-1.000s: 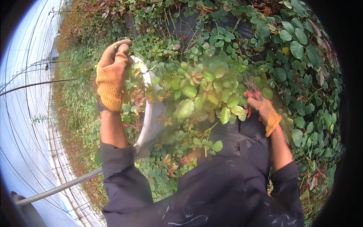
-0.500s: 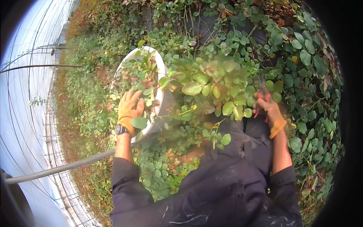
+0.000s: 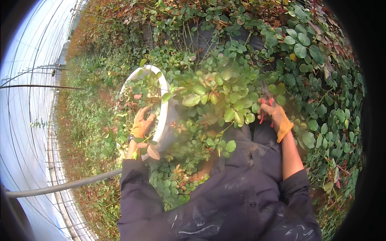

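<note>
A white bucket [image 3: 163,114] full of cut leafy stems [image 3: 140,90] stands left of centre, tilted in the view. My left hand [image 3: 141,123], in an orange glove, reaches in over its near side among the leaves. The thumb stands apart from the fingers, and nothing shows gripped in them. A sprig with reddish and green leaves [image 3: 152,150] lies across that wrist. On the right, my gloved right hand [image 3: 277,117] is closed round red-handled pruning shears [image 3: 265,105]. Their blades point away from me, beside a leafy shoot [image 3: 237,114], and are partly hidden by leaves.
Dense leafy plants [image 3: 329,108] fill the right and far sides, with dark sheeting [image 3: 205,38] behind them. A grey pipe [image 3: 66,186] runs in from the left to near my left sleeve. Clear greenhouse film on thin frames [image 3: 28,120] rises at the far left.
The view has shifted a little. My left hand has turned, its fingers less spread, and a sprig now lies over the wrist. My right hand keeps hold of the shears by the same shoot.
</note>
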Tool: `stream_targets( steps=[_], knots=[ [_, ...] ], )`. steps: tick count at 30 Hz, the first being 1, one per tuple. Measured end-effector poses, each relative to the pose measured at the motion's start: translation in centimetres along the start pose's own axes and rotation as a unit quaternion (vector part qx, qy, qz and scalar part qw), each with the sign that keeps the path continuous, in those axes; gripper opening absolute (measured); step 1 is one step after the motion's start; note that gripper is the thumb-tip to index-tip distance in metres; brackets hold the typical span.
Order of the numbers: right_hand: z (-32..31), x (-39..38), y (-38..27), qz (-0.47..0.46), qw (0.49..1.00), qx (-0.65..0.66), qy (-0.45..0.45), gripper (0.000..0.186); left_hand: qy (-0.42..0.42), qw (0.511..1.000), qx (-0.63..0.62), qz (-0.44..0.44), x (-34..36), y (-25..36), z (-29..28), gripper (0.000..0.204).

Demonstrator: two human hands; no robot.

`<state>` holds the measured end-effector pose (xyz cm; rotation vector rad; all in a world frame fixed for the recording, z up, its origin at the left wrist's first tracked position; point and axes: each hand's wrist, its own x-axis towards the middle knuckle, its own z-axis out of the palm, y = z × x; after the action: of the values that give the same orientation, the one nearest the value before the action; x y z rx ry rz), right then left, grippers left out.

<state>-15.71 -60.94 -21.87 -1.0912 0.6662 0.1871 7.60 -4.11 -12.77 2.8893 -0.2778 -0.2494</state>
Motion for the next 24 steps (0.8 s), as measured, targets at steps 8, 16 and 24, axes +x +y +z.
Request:
stream_targets(
  steps=[8,16,24],
  knots=[
    [-0.7,-0.4,-0.4,-0.017,1.0,0.013,-0.022,0.053,0.159,0.845,-0.497,-0.114,-5.5,4.3,-12.3,0.062],
    [-0.6,-0.5,-0.4,-0.013,1.0,0.012,-0.023,0.052,0.146,0.905,-0.319,-0.24,-18.8,9.0,-14.1,0.056],
    [-0.6,-0.3,-1.0,-0.003,0.999,0.004,-0.04,0.054,-0.073,0.854,-0.376,-0.352,-22.6,12.2,2.0,0.083]
  ],
)
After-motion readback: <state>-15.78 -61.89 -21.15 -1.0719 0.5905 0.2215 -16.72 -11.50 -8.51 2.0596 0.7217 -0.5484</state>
